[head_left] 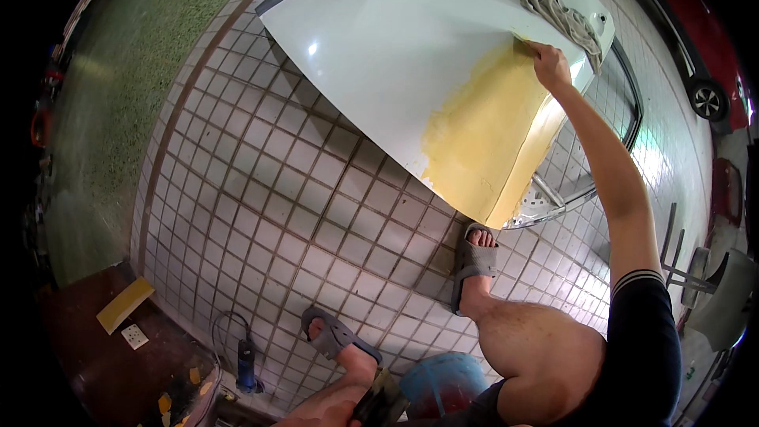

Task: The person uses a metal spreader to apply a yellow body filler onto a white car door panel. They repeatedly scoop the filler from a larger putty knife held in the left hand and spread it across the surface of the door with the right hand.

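Note:
A white car door (371,39) lies ahead of me with a broad patch of yellow body filler (474,122) along its right part and folded edge. My right hand (552,66) reaches out to the patch's far end. Its fingers are closed around a small filler spreader (522,45), whose blade touches the panel. Just beyond that hand, a crumpled grey cloth (557,14) rests on the door. Low at the picture's edge, my left hand (338,413) is partly cut off. It appears closed on a dark flat plate (383,400), whose kind is unclear.
A blue bucket (443,383) stands by my legs. To the left are a corded blue power tool (247,368) and a brown board (95,348) bearing a yellow sheet (125,304) and a white socket plate (134,337). A red car (688,32) is at the far right.

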Tool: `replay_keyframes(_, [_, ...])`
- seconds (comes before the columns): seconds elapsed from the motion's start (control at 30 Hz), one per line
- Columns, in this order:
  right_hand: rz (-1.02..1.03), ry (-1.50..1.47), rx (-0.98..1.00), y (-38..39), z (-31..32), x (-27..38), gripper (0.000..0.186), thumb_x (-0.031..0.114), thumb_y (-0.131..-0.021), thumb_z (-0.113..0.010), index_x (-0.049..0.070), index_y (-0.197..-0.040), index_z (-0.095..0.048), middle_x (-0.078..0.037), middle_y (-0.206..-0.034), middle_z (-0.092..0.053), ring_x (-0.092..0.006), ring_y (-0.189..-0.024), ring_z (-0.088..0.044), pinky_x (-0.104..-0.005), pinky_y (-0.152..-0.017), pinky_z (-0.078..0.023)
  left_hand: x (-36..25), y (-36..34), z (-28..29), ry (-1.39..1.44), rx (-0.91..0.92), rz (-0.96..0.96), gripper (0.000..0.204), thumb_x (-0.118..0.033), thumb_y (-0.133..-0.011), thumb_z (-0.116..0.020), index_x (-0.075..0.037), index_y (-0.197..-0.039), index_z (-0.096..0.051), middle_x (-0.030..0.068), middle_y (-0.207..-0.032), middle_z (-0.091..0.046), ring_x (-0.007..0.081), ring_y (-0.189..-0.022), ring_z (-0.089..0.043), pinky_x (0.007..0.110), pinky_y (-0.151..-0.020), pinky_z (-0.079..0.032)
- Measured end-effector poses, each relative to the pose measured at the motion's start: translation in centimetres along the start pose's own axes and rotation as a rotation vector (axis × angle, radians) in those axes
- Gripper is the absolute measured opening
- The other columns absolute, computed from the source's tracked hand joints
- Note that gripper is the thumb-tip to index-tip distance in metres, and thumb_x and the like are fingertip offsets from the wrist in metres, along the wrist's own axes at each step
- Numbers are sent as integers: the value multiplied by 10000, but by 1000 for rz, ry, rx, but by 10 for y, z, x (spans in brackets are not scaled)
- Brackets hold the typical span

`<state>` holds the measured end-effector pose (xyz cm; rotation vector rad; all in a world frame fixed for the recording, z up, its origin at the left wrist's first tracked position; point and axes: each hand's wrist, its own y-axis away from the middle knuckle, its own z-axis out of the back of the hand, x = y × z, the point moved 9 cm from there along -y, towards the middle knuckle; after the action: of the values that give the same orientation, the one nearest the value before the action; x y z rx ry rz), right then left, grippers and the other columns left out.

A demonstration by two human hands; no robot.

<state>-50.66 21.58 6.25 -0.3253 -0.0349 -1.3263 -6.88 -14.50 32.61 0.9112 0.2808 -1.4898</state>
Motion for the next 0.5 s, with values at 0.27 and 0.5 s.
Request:
replay_keyframes(0.27, [-64, -13, 16, 52, -4, 45, 349, 124, -894, -563, 230, -1202, -689, -166, -1015, -698, -381, -888, -673, -457, -800, -547, -2, 11, 5, 13, -38, -71, 346, -66, -919, -539, 26, -1244, -465, 238, -1062, -631, 425, -895, -615, 476, -723, -492])
replay_keyframes(0.5, [54, -88, -72, 95, -9, 93, 348, 88, -902, -525, 141, -1213, -672, -81, -1253, -646, -300, -1090, -644, -397, -928, -533, -5, 16, 10, 4, -40, -35, 255, -84, -918, -548, 6, -1148, -487, 225, -1012, -632, 411, -855, -619, 477, -693, -486])
